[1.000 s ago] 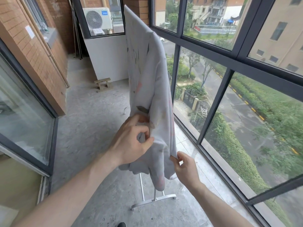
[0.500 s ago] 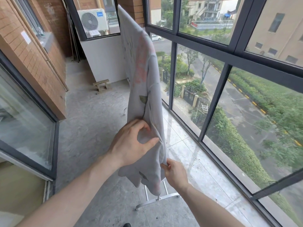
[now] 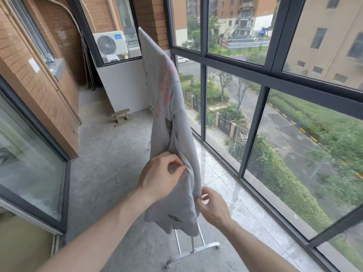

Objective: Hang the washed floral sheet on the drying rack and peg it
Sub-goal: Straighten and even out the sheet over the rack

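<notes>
The pale grey floral sheet point(image 3: 167, 99), with faint pink and green prints, hangs draped over the drying rack, whose white foot bar point(image 3: 193, 253) shows below the cloth. The rack's top bars are hidden under the sheet. My left hand point(image 3: 160, 173) pinches a fold on the sheet's left face near its lower part. My right hand point(image 3: 213, 206) grips the sheet's right edge lower down, between thumb and fingers. No pegs are in view.
Floor-to-ceiling black-framed windows point(image 3: 253, 124) run close along the right of the rack. A brick wall and glass door point(image 3: 29, 150) line the left. A small wooden stool point(image 3: 121, 117) and an air-conditioner unit point(image 3: 110, 45) sit at the far end of the concrete floor.
My view has swung right and downward. My left hand shifted slightly on the fold, and my right hand slid along the sheet's right edge while keeping hold.
</notes>
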A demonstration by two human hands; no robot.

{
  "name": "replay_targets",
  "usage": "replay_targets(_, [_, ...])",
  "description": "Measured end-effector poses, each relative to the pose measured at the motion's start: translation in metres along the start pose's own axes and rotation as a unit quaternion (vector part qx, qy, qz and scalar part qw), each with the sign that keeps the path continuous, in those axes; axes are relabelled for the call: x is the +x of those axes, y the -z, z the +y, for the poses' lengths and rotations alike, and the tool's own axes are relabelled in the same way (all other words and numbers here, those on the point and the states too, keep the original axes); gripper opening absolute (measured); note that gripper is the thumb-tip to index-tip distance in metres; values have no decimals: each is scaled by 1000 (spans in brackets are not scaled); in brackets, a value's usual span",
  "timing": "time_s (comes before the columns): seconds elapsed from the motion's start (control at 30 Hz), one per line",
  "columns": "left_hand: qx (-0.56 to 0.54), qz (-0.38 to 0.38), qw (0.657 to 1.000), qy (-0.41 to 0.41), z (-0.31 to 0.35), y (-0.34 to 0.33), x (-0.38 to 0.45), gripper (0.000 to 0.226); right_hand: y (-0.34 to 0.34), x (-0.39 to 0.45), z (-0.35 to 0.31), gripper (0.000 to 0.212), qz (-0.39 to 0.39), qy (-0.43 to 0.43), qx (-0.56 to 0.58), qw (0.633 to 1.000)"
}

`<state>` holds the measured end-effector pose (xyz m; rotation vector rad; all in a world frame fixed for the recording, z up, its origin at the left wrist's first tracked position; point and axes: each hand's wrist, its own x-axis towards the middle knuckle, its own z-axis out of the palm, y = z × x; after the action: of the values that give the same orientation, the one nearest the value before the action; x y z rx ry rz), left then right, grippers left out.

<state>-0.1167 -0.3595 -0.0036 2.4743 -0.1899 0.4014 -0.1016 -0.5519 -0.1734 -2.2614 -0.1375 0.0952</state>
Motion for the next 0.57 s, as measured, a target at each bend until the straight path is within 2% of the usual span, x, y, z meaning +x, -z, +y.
replay_targets(0.03, [-1,1,1000,2,-2,-1,-1,6,10,2,-11,7,30,16,30,999])
replay_targets(0.1, [2,1,1000,17,-7,0,0,6,31,9,-40,9,86,57,85,991])
replay_targets(0.2, [-1,12,999,53,-15,5,4,5,53,23,-78,9,130,119,134,975])
replay_targets(0.27, [-10,34,997,71,-19,10,7,7,59,30,-90,29,163,155,136,965])
replay_targets(0.33, [-11,59,994,88,-22,13,10,17,58,33,-88,42,176,165,142,960])
replay_targets(0.47, [-17,99,989,109,-27,15,13,47,45,29,-75,50,193,151,165,955])
replay_targets(0.53, [-25,105,987,122,-29,16,17,53,38,29,-70,50,197,147,159,956])
replay_targets(0.57, [-26,103,987,122,-30,16,19,48,35,29,-69,48,194,145,151,959])
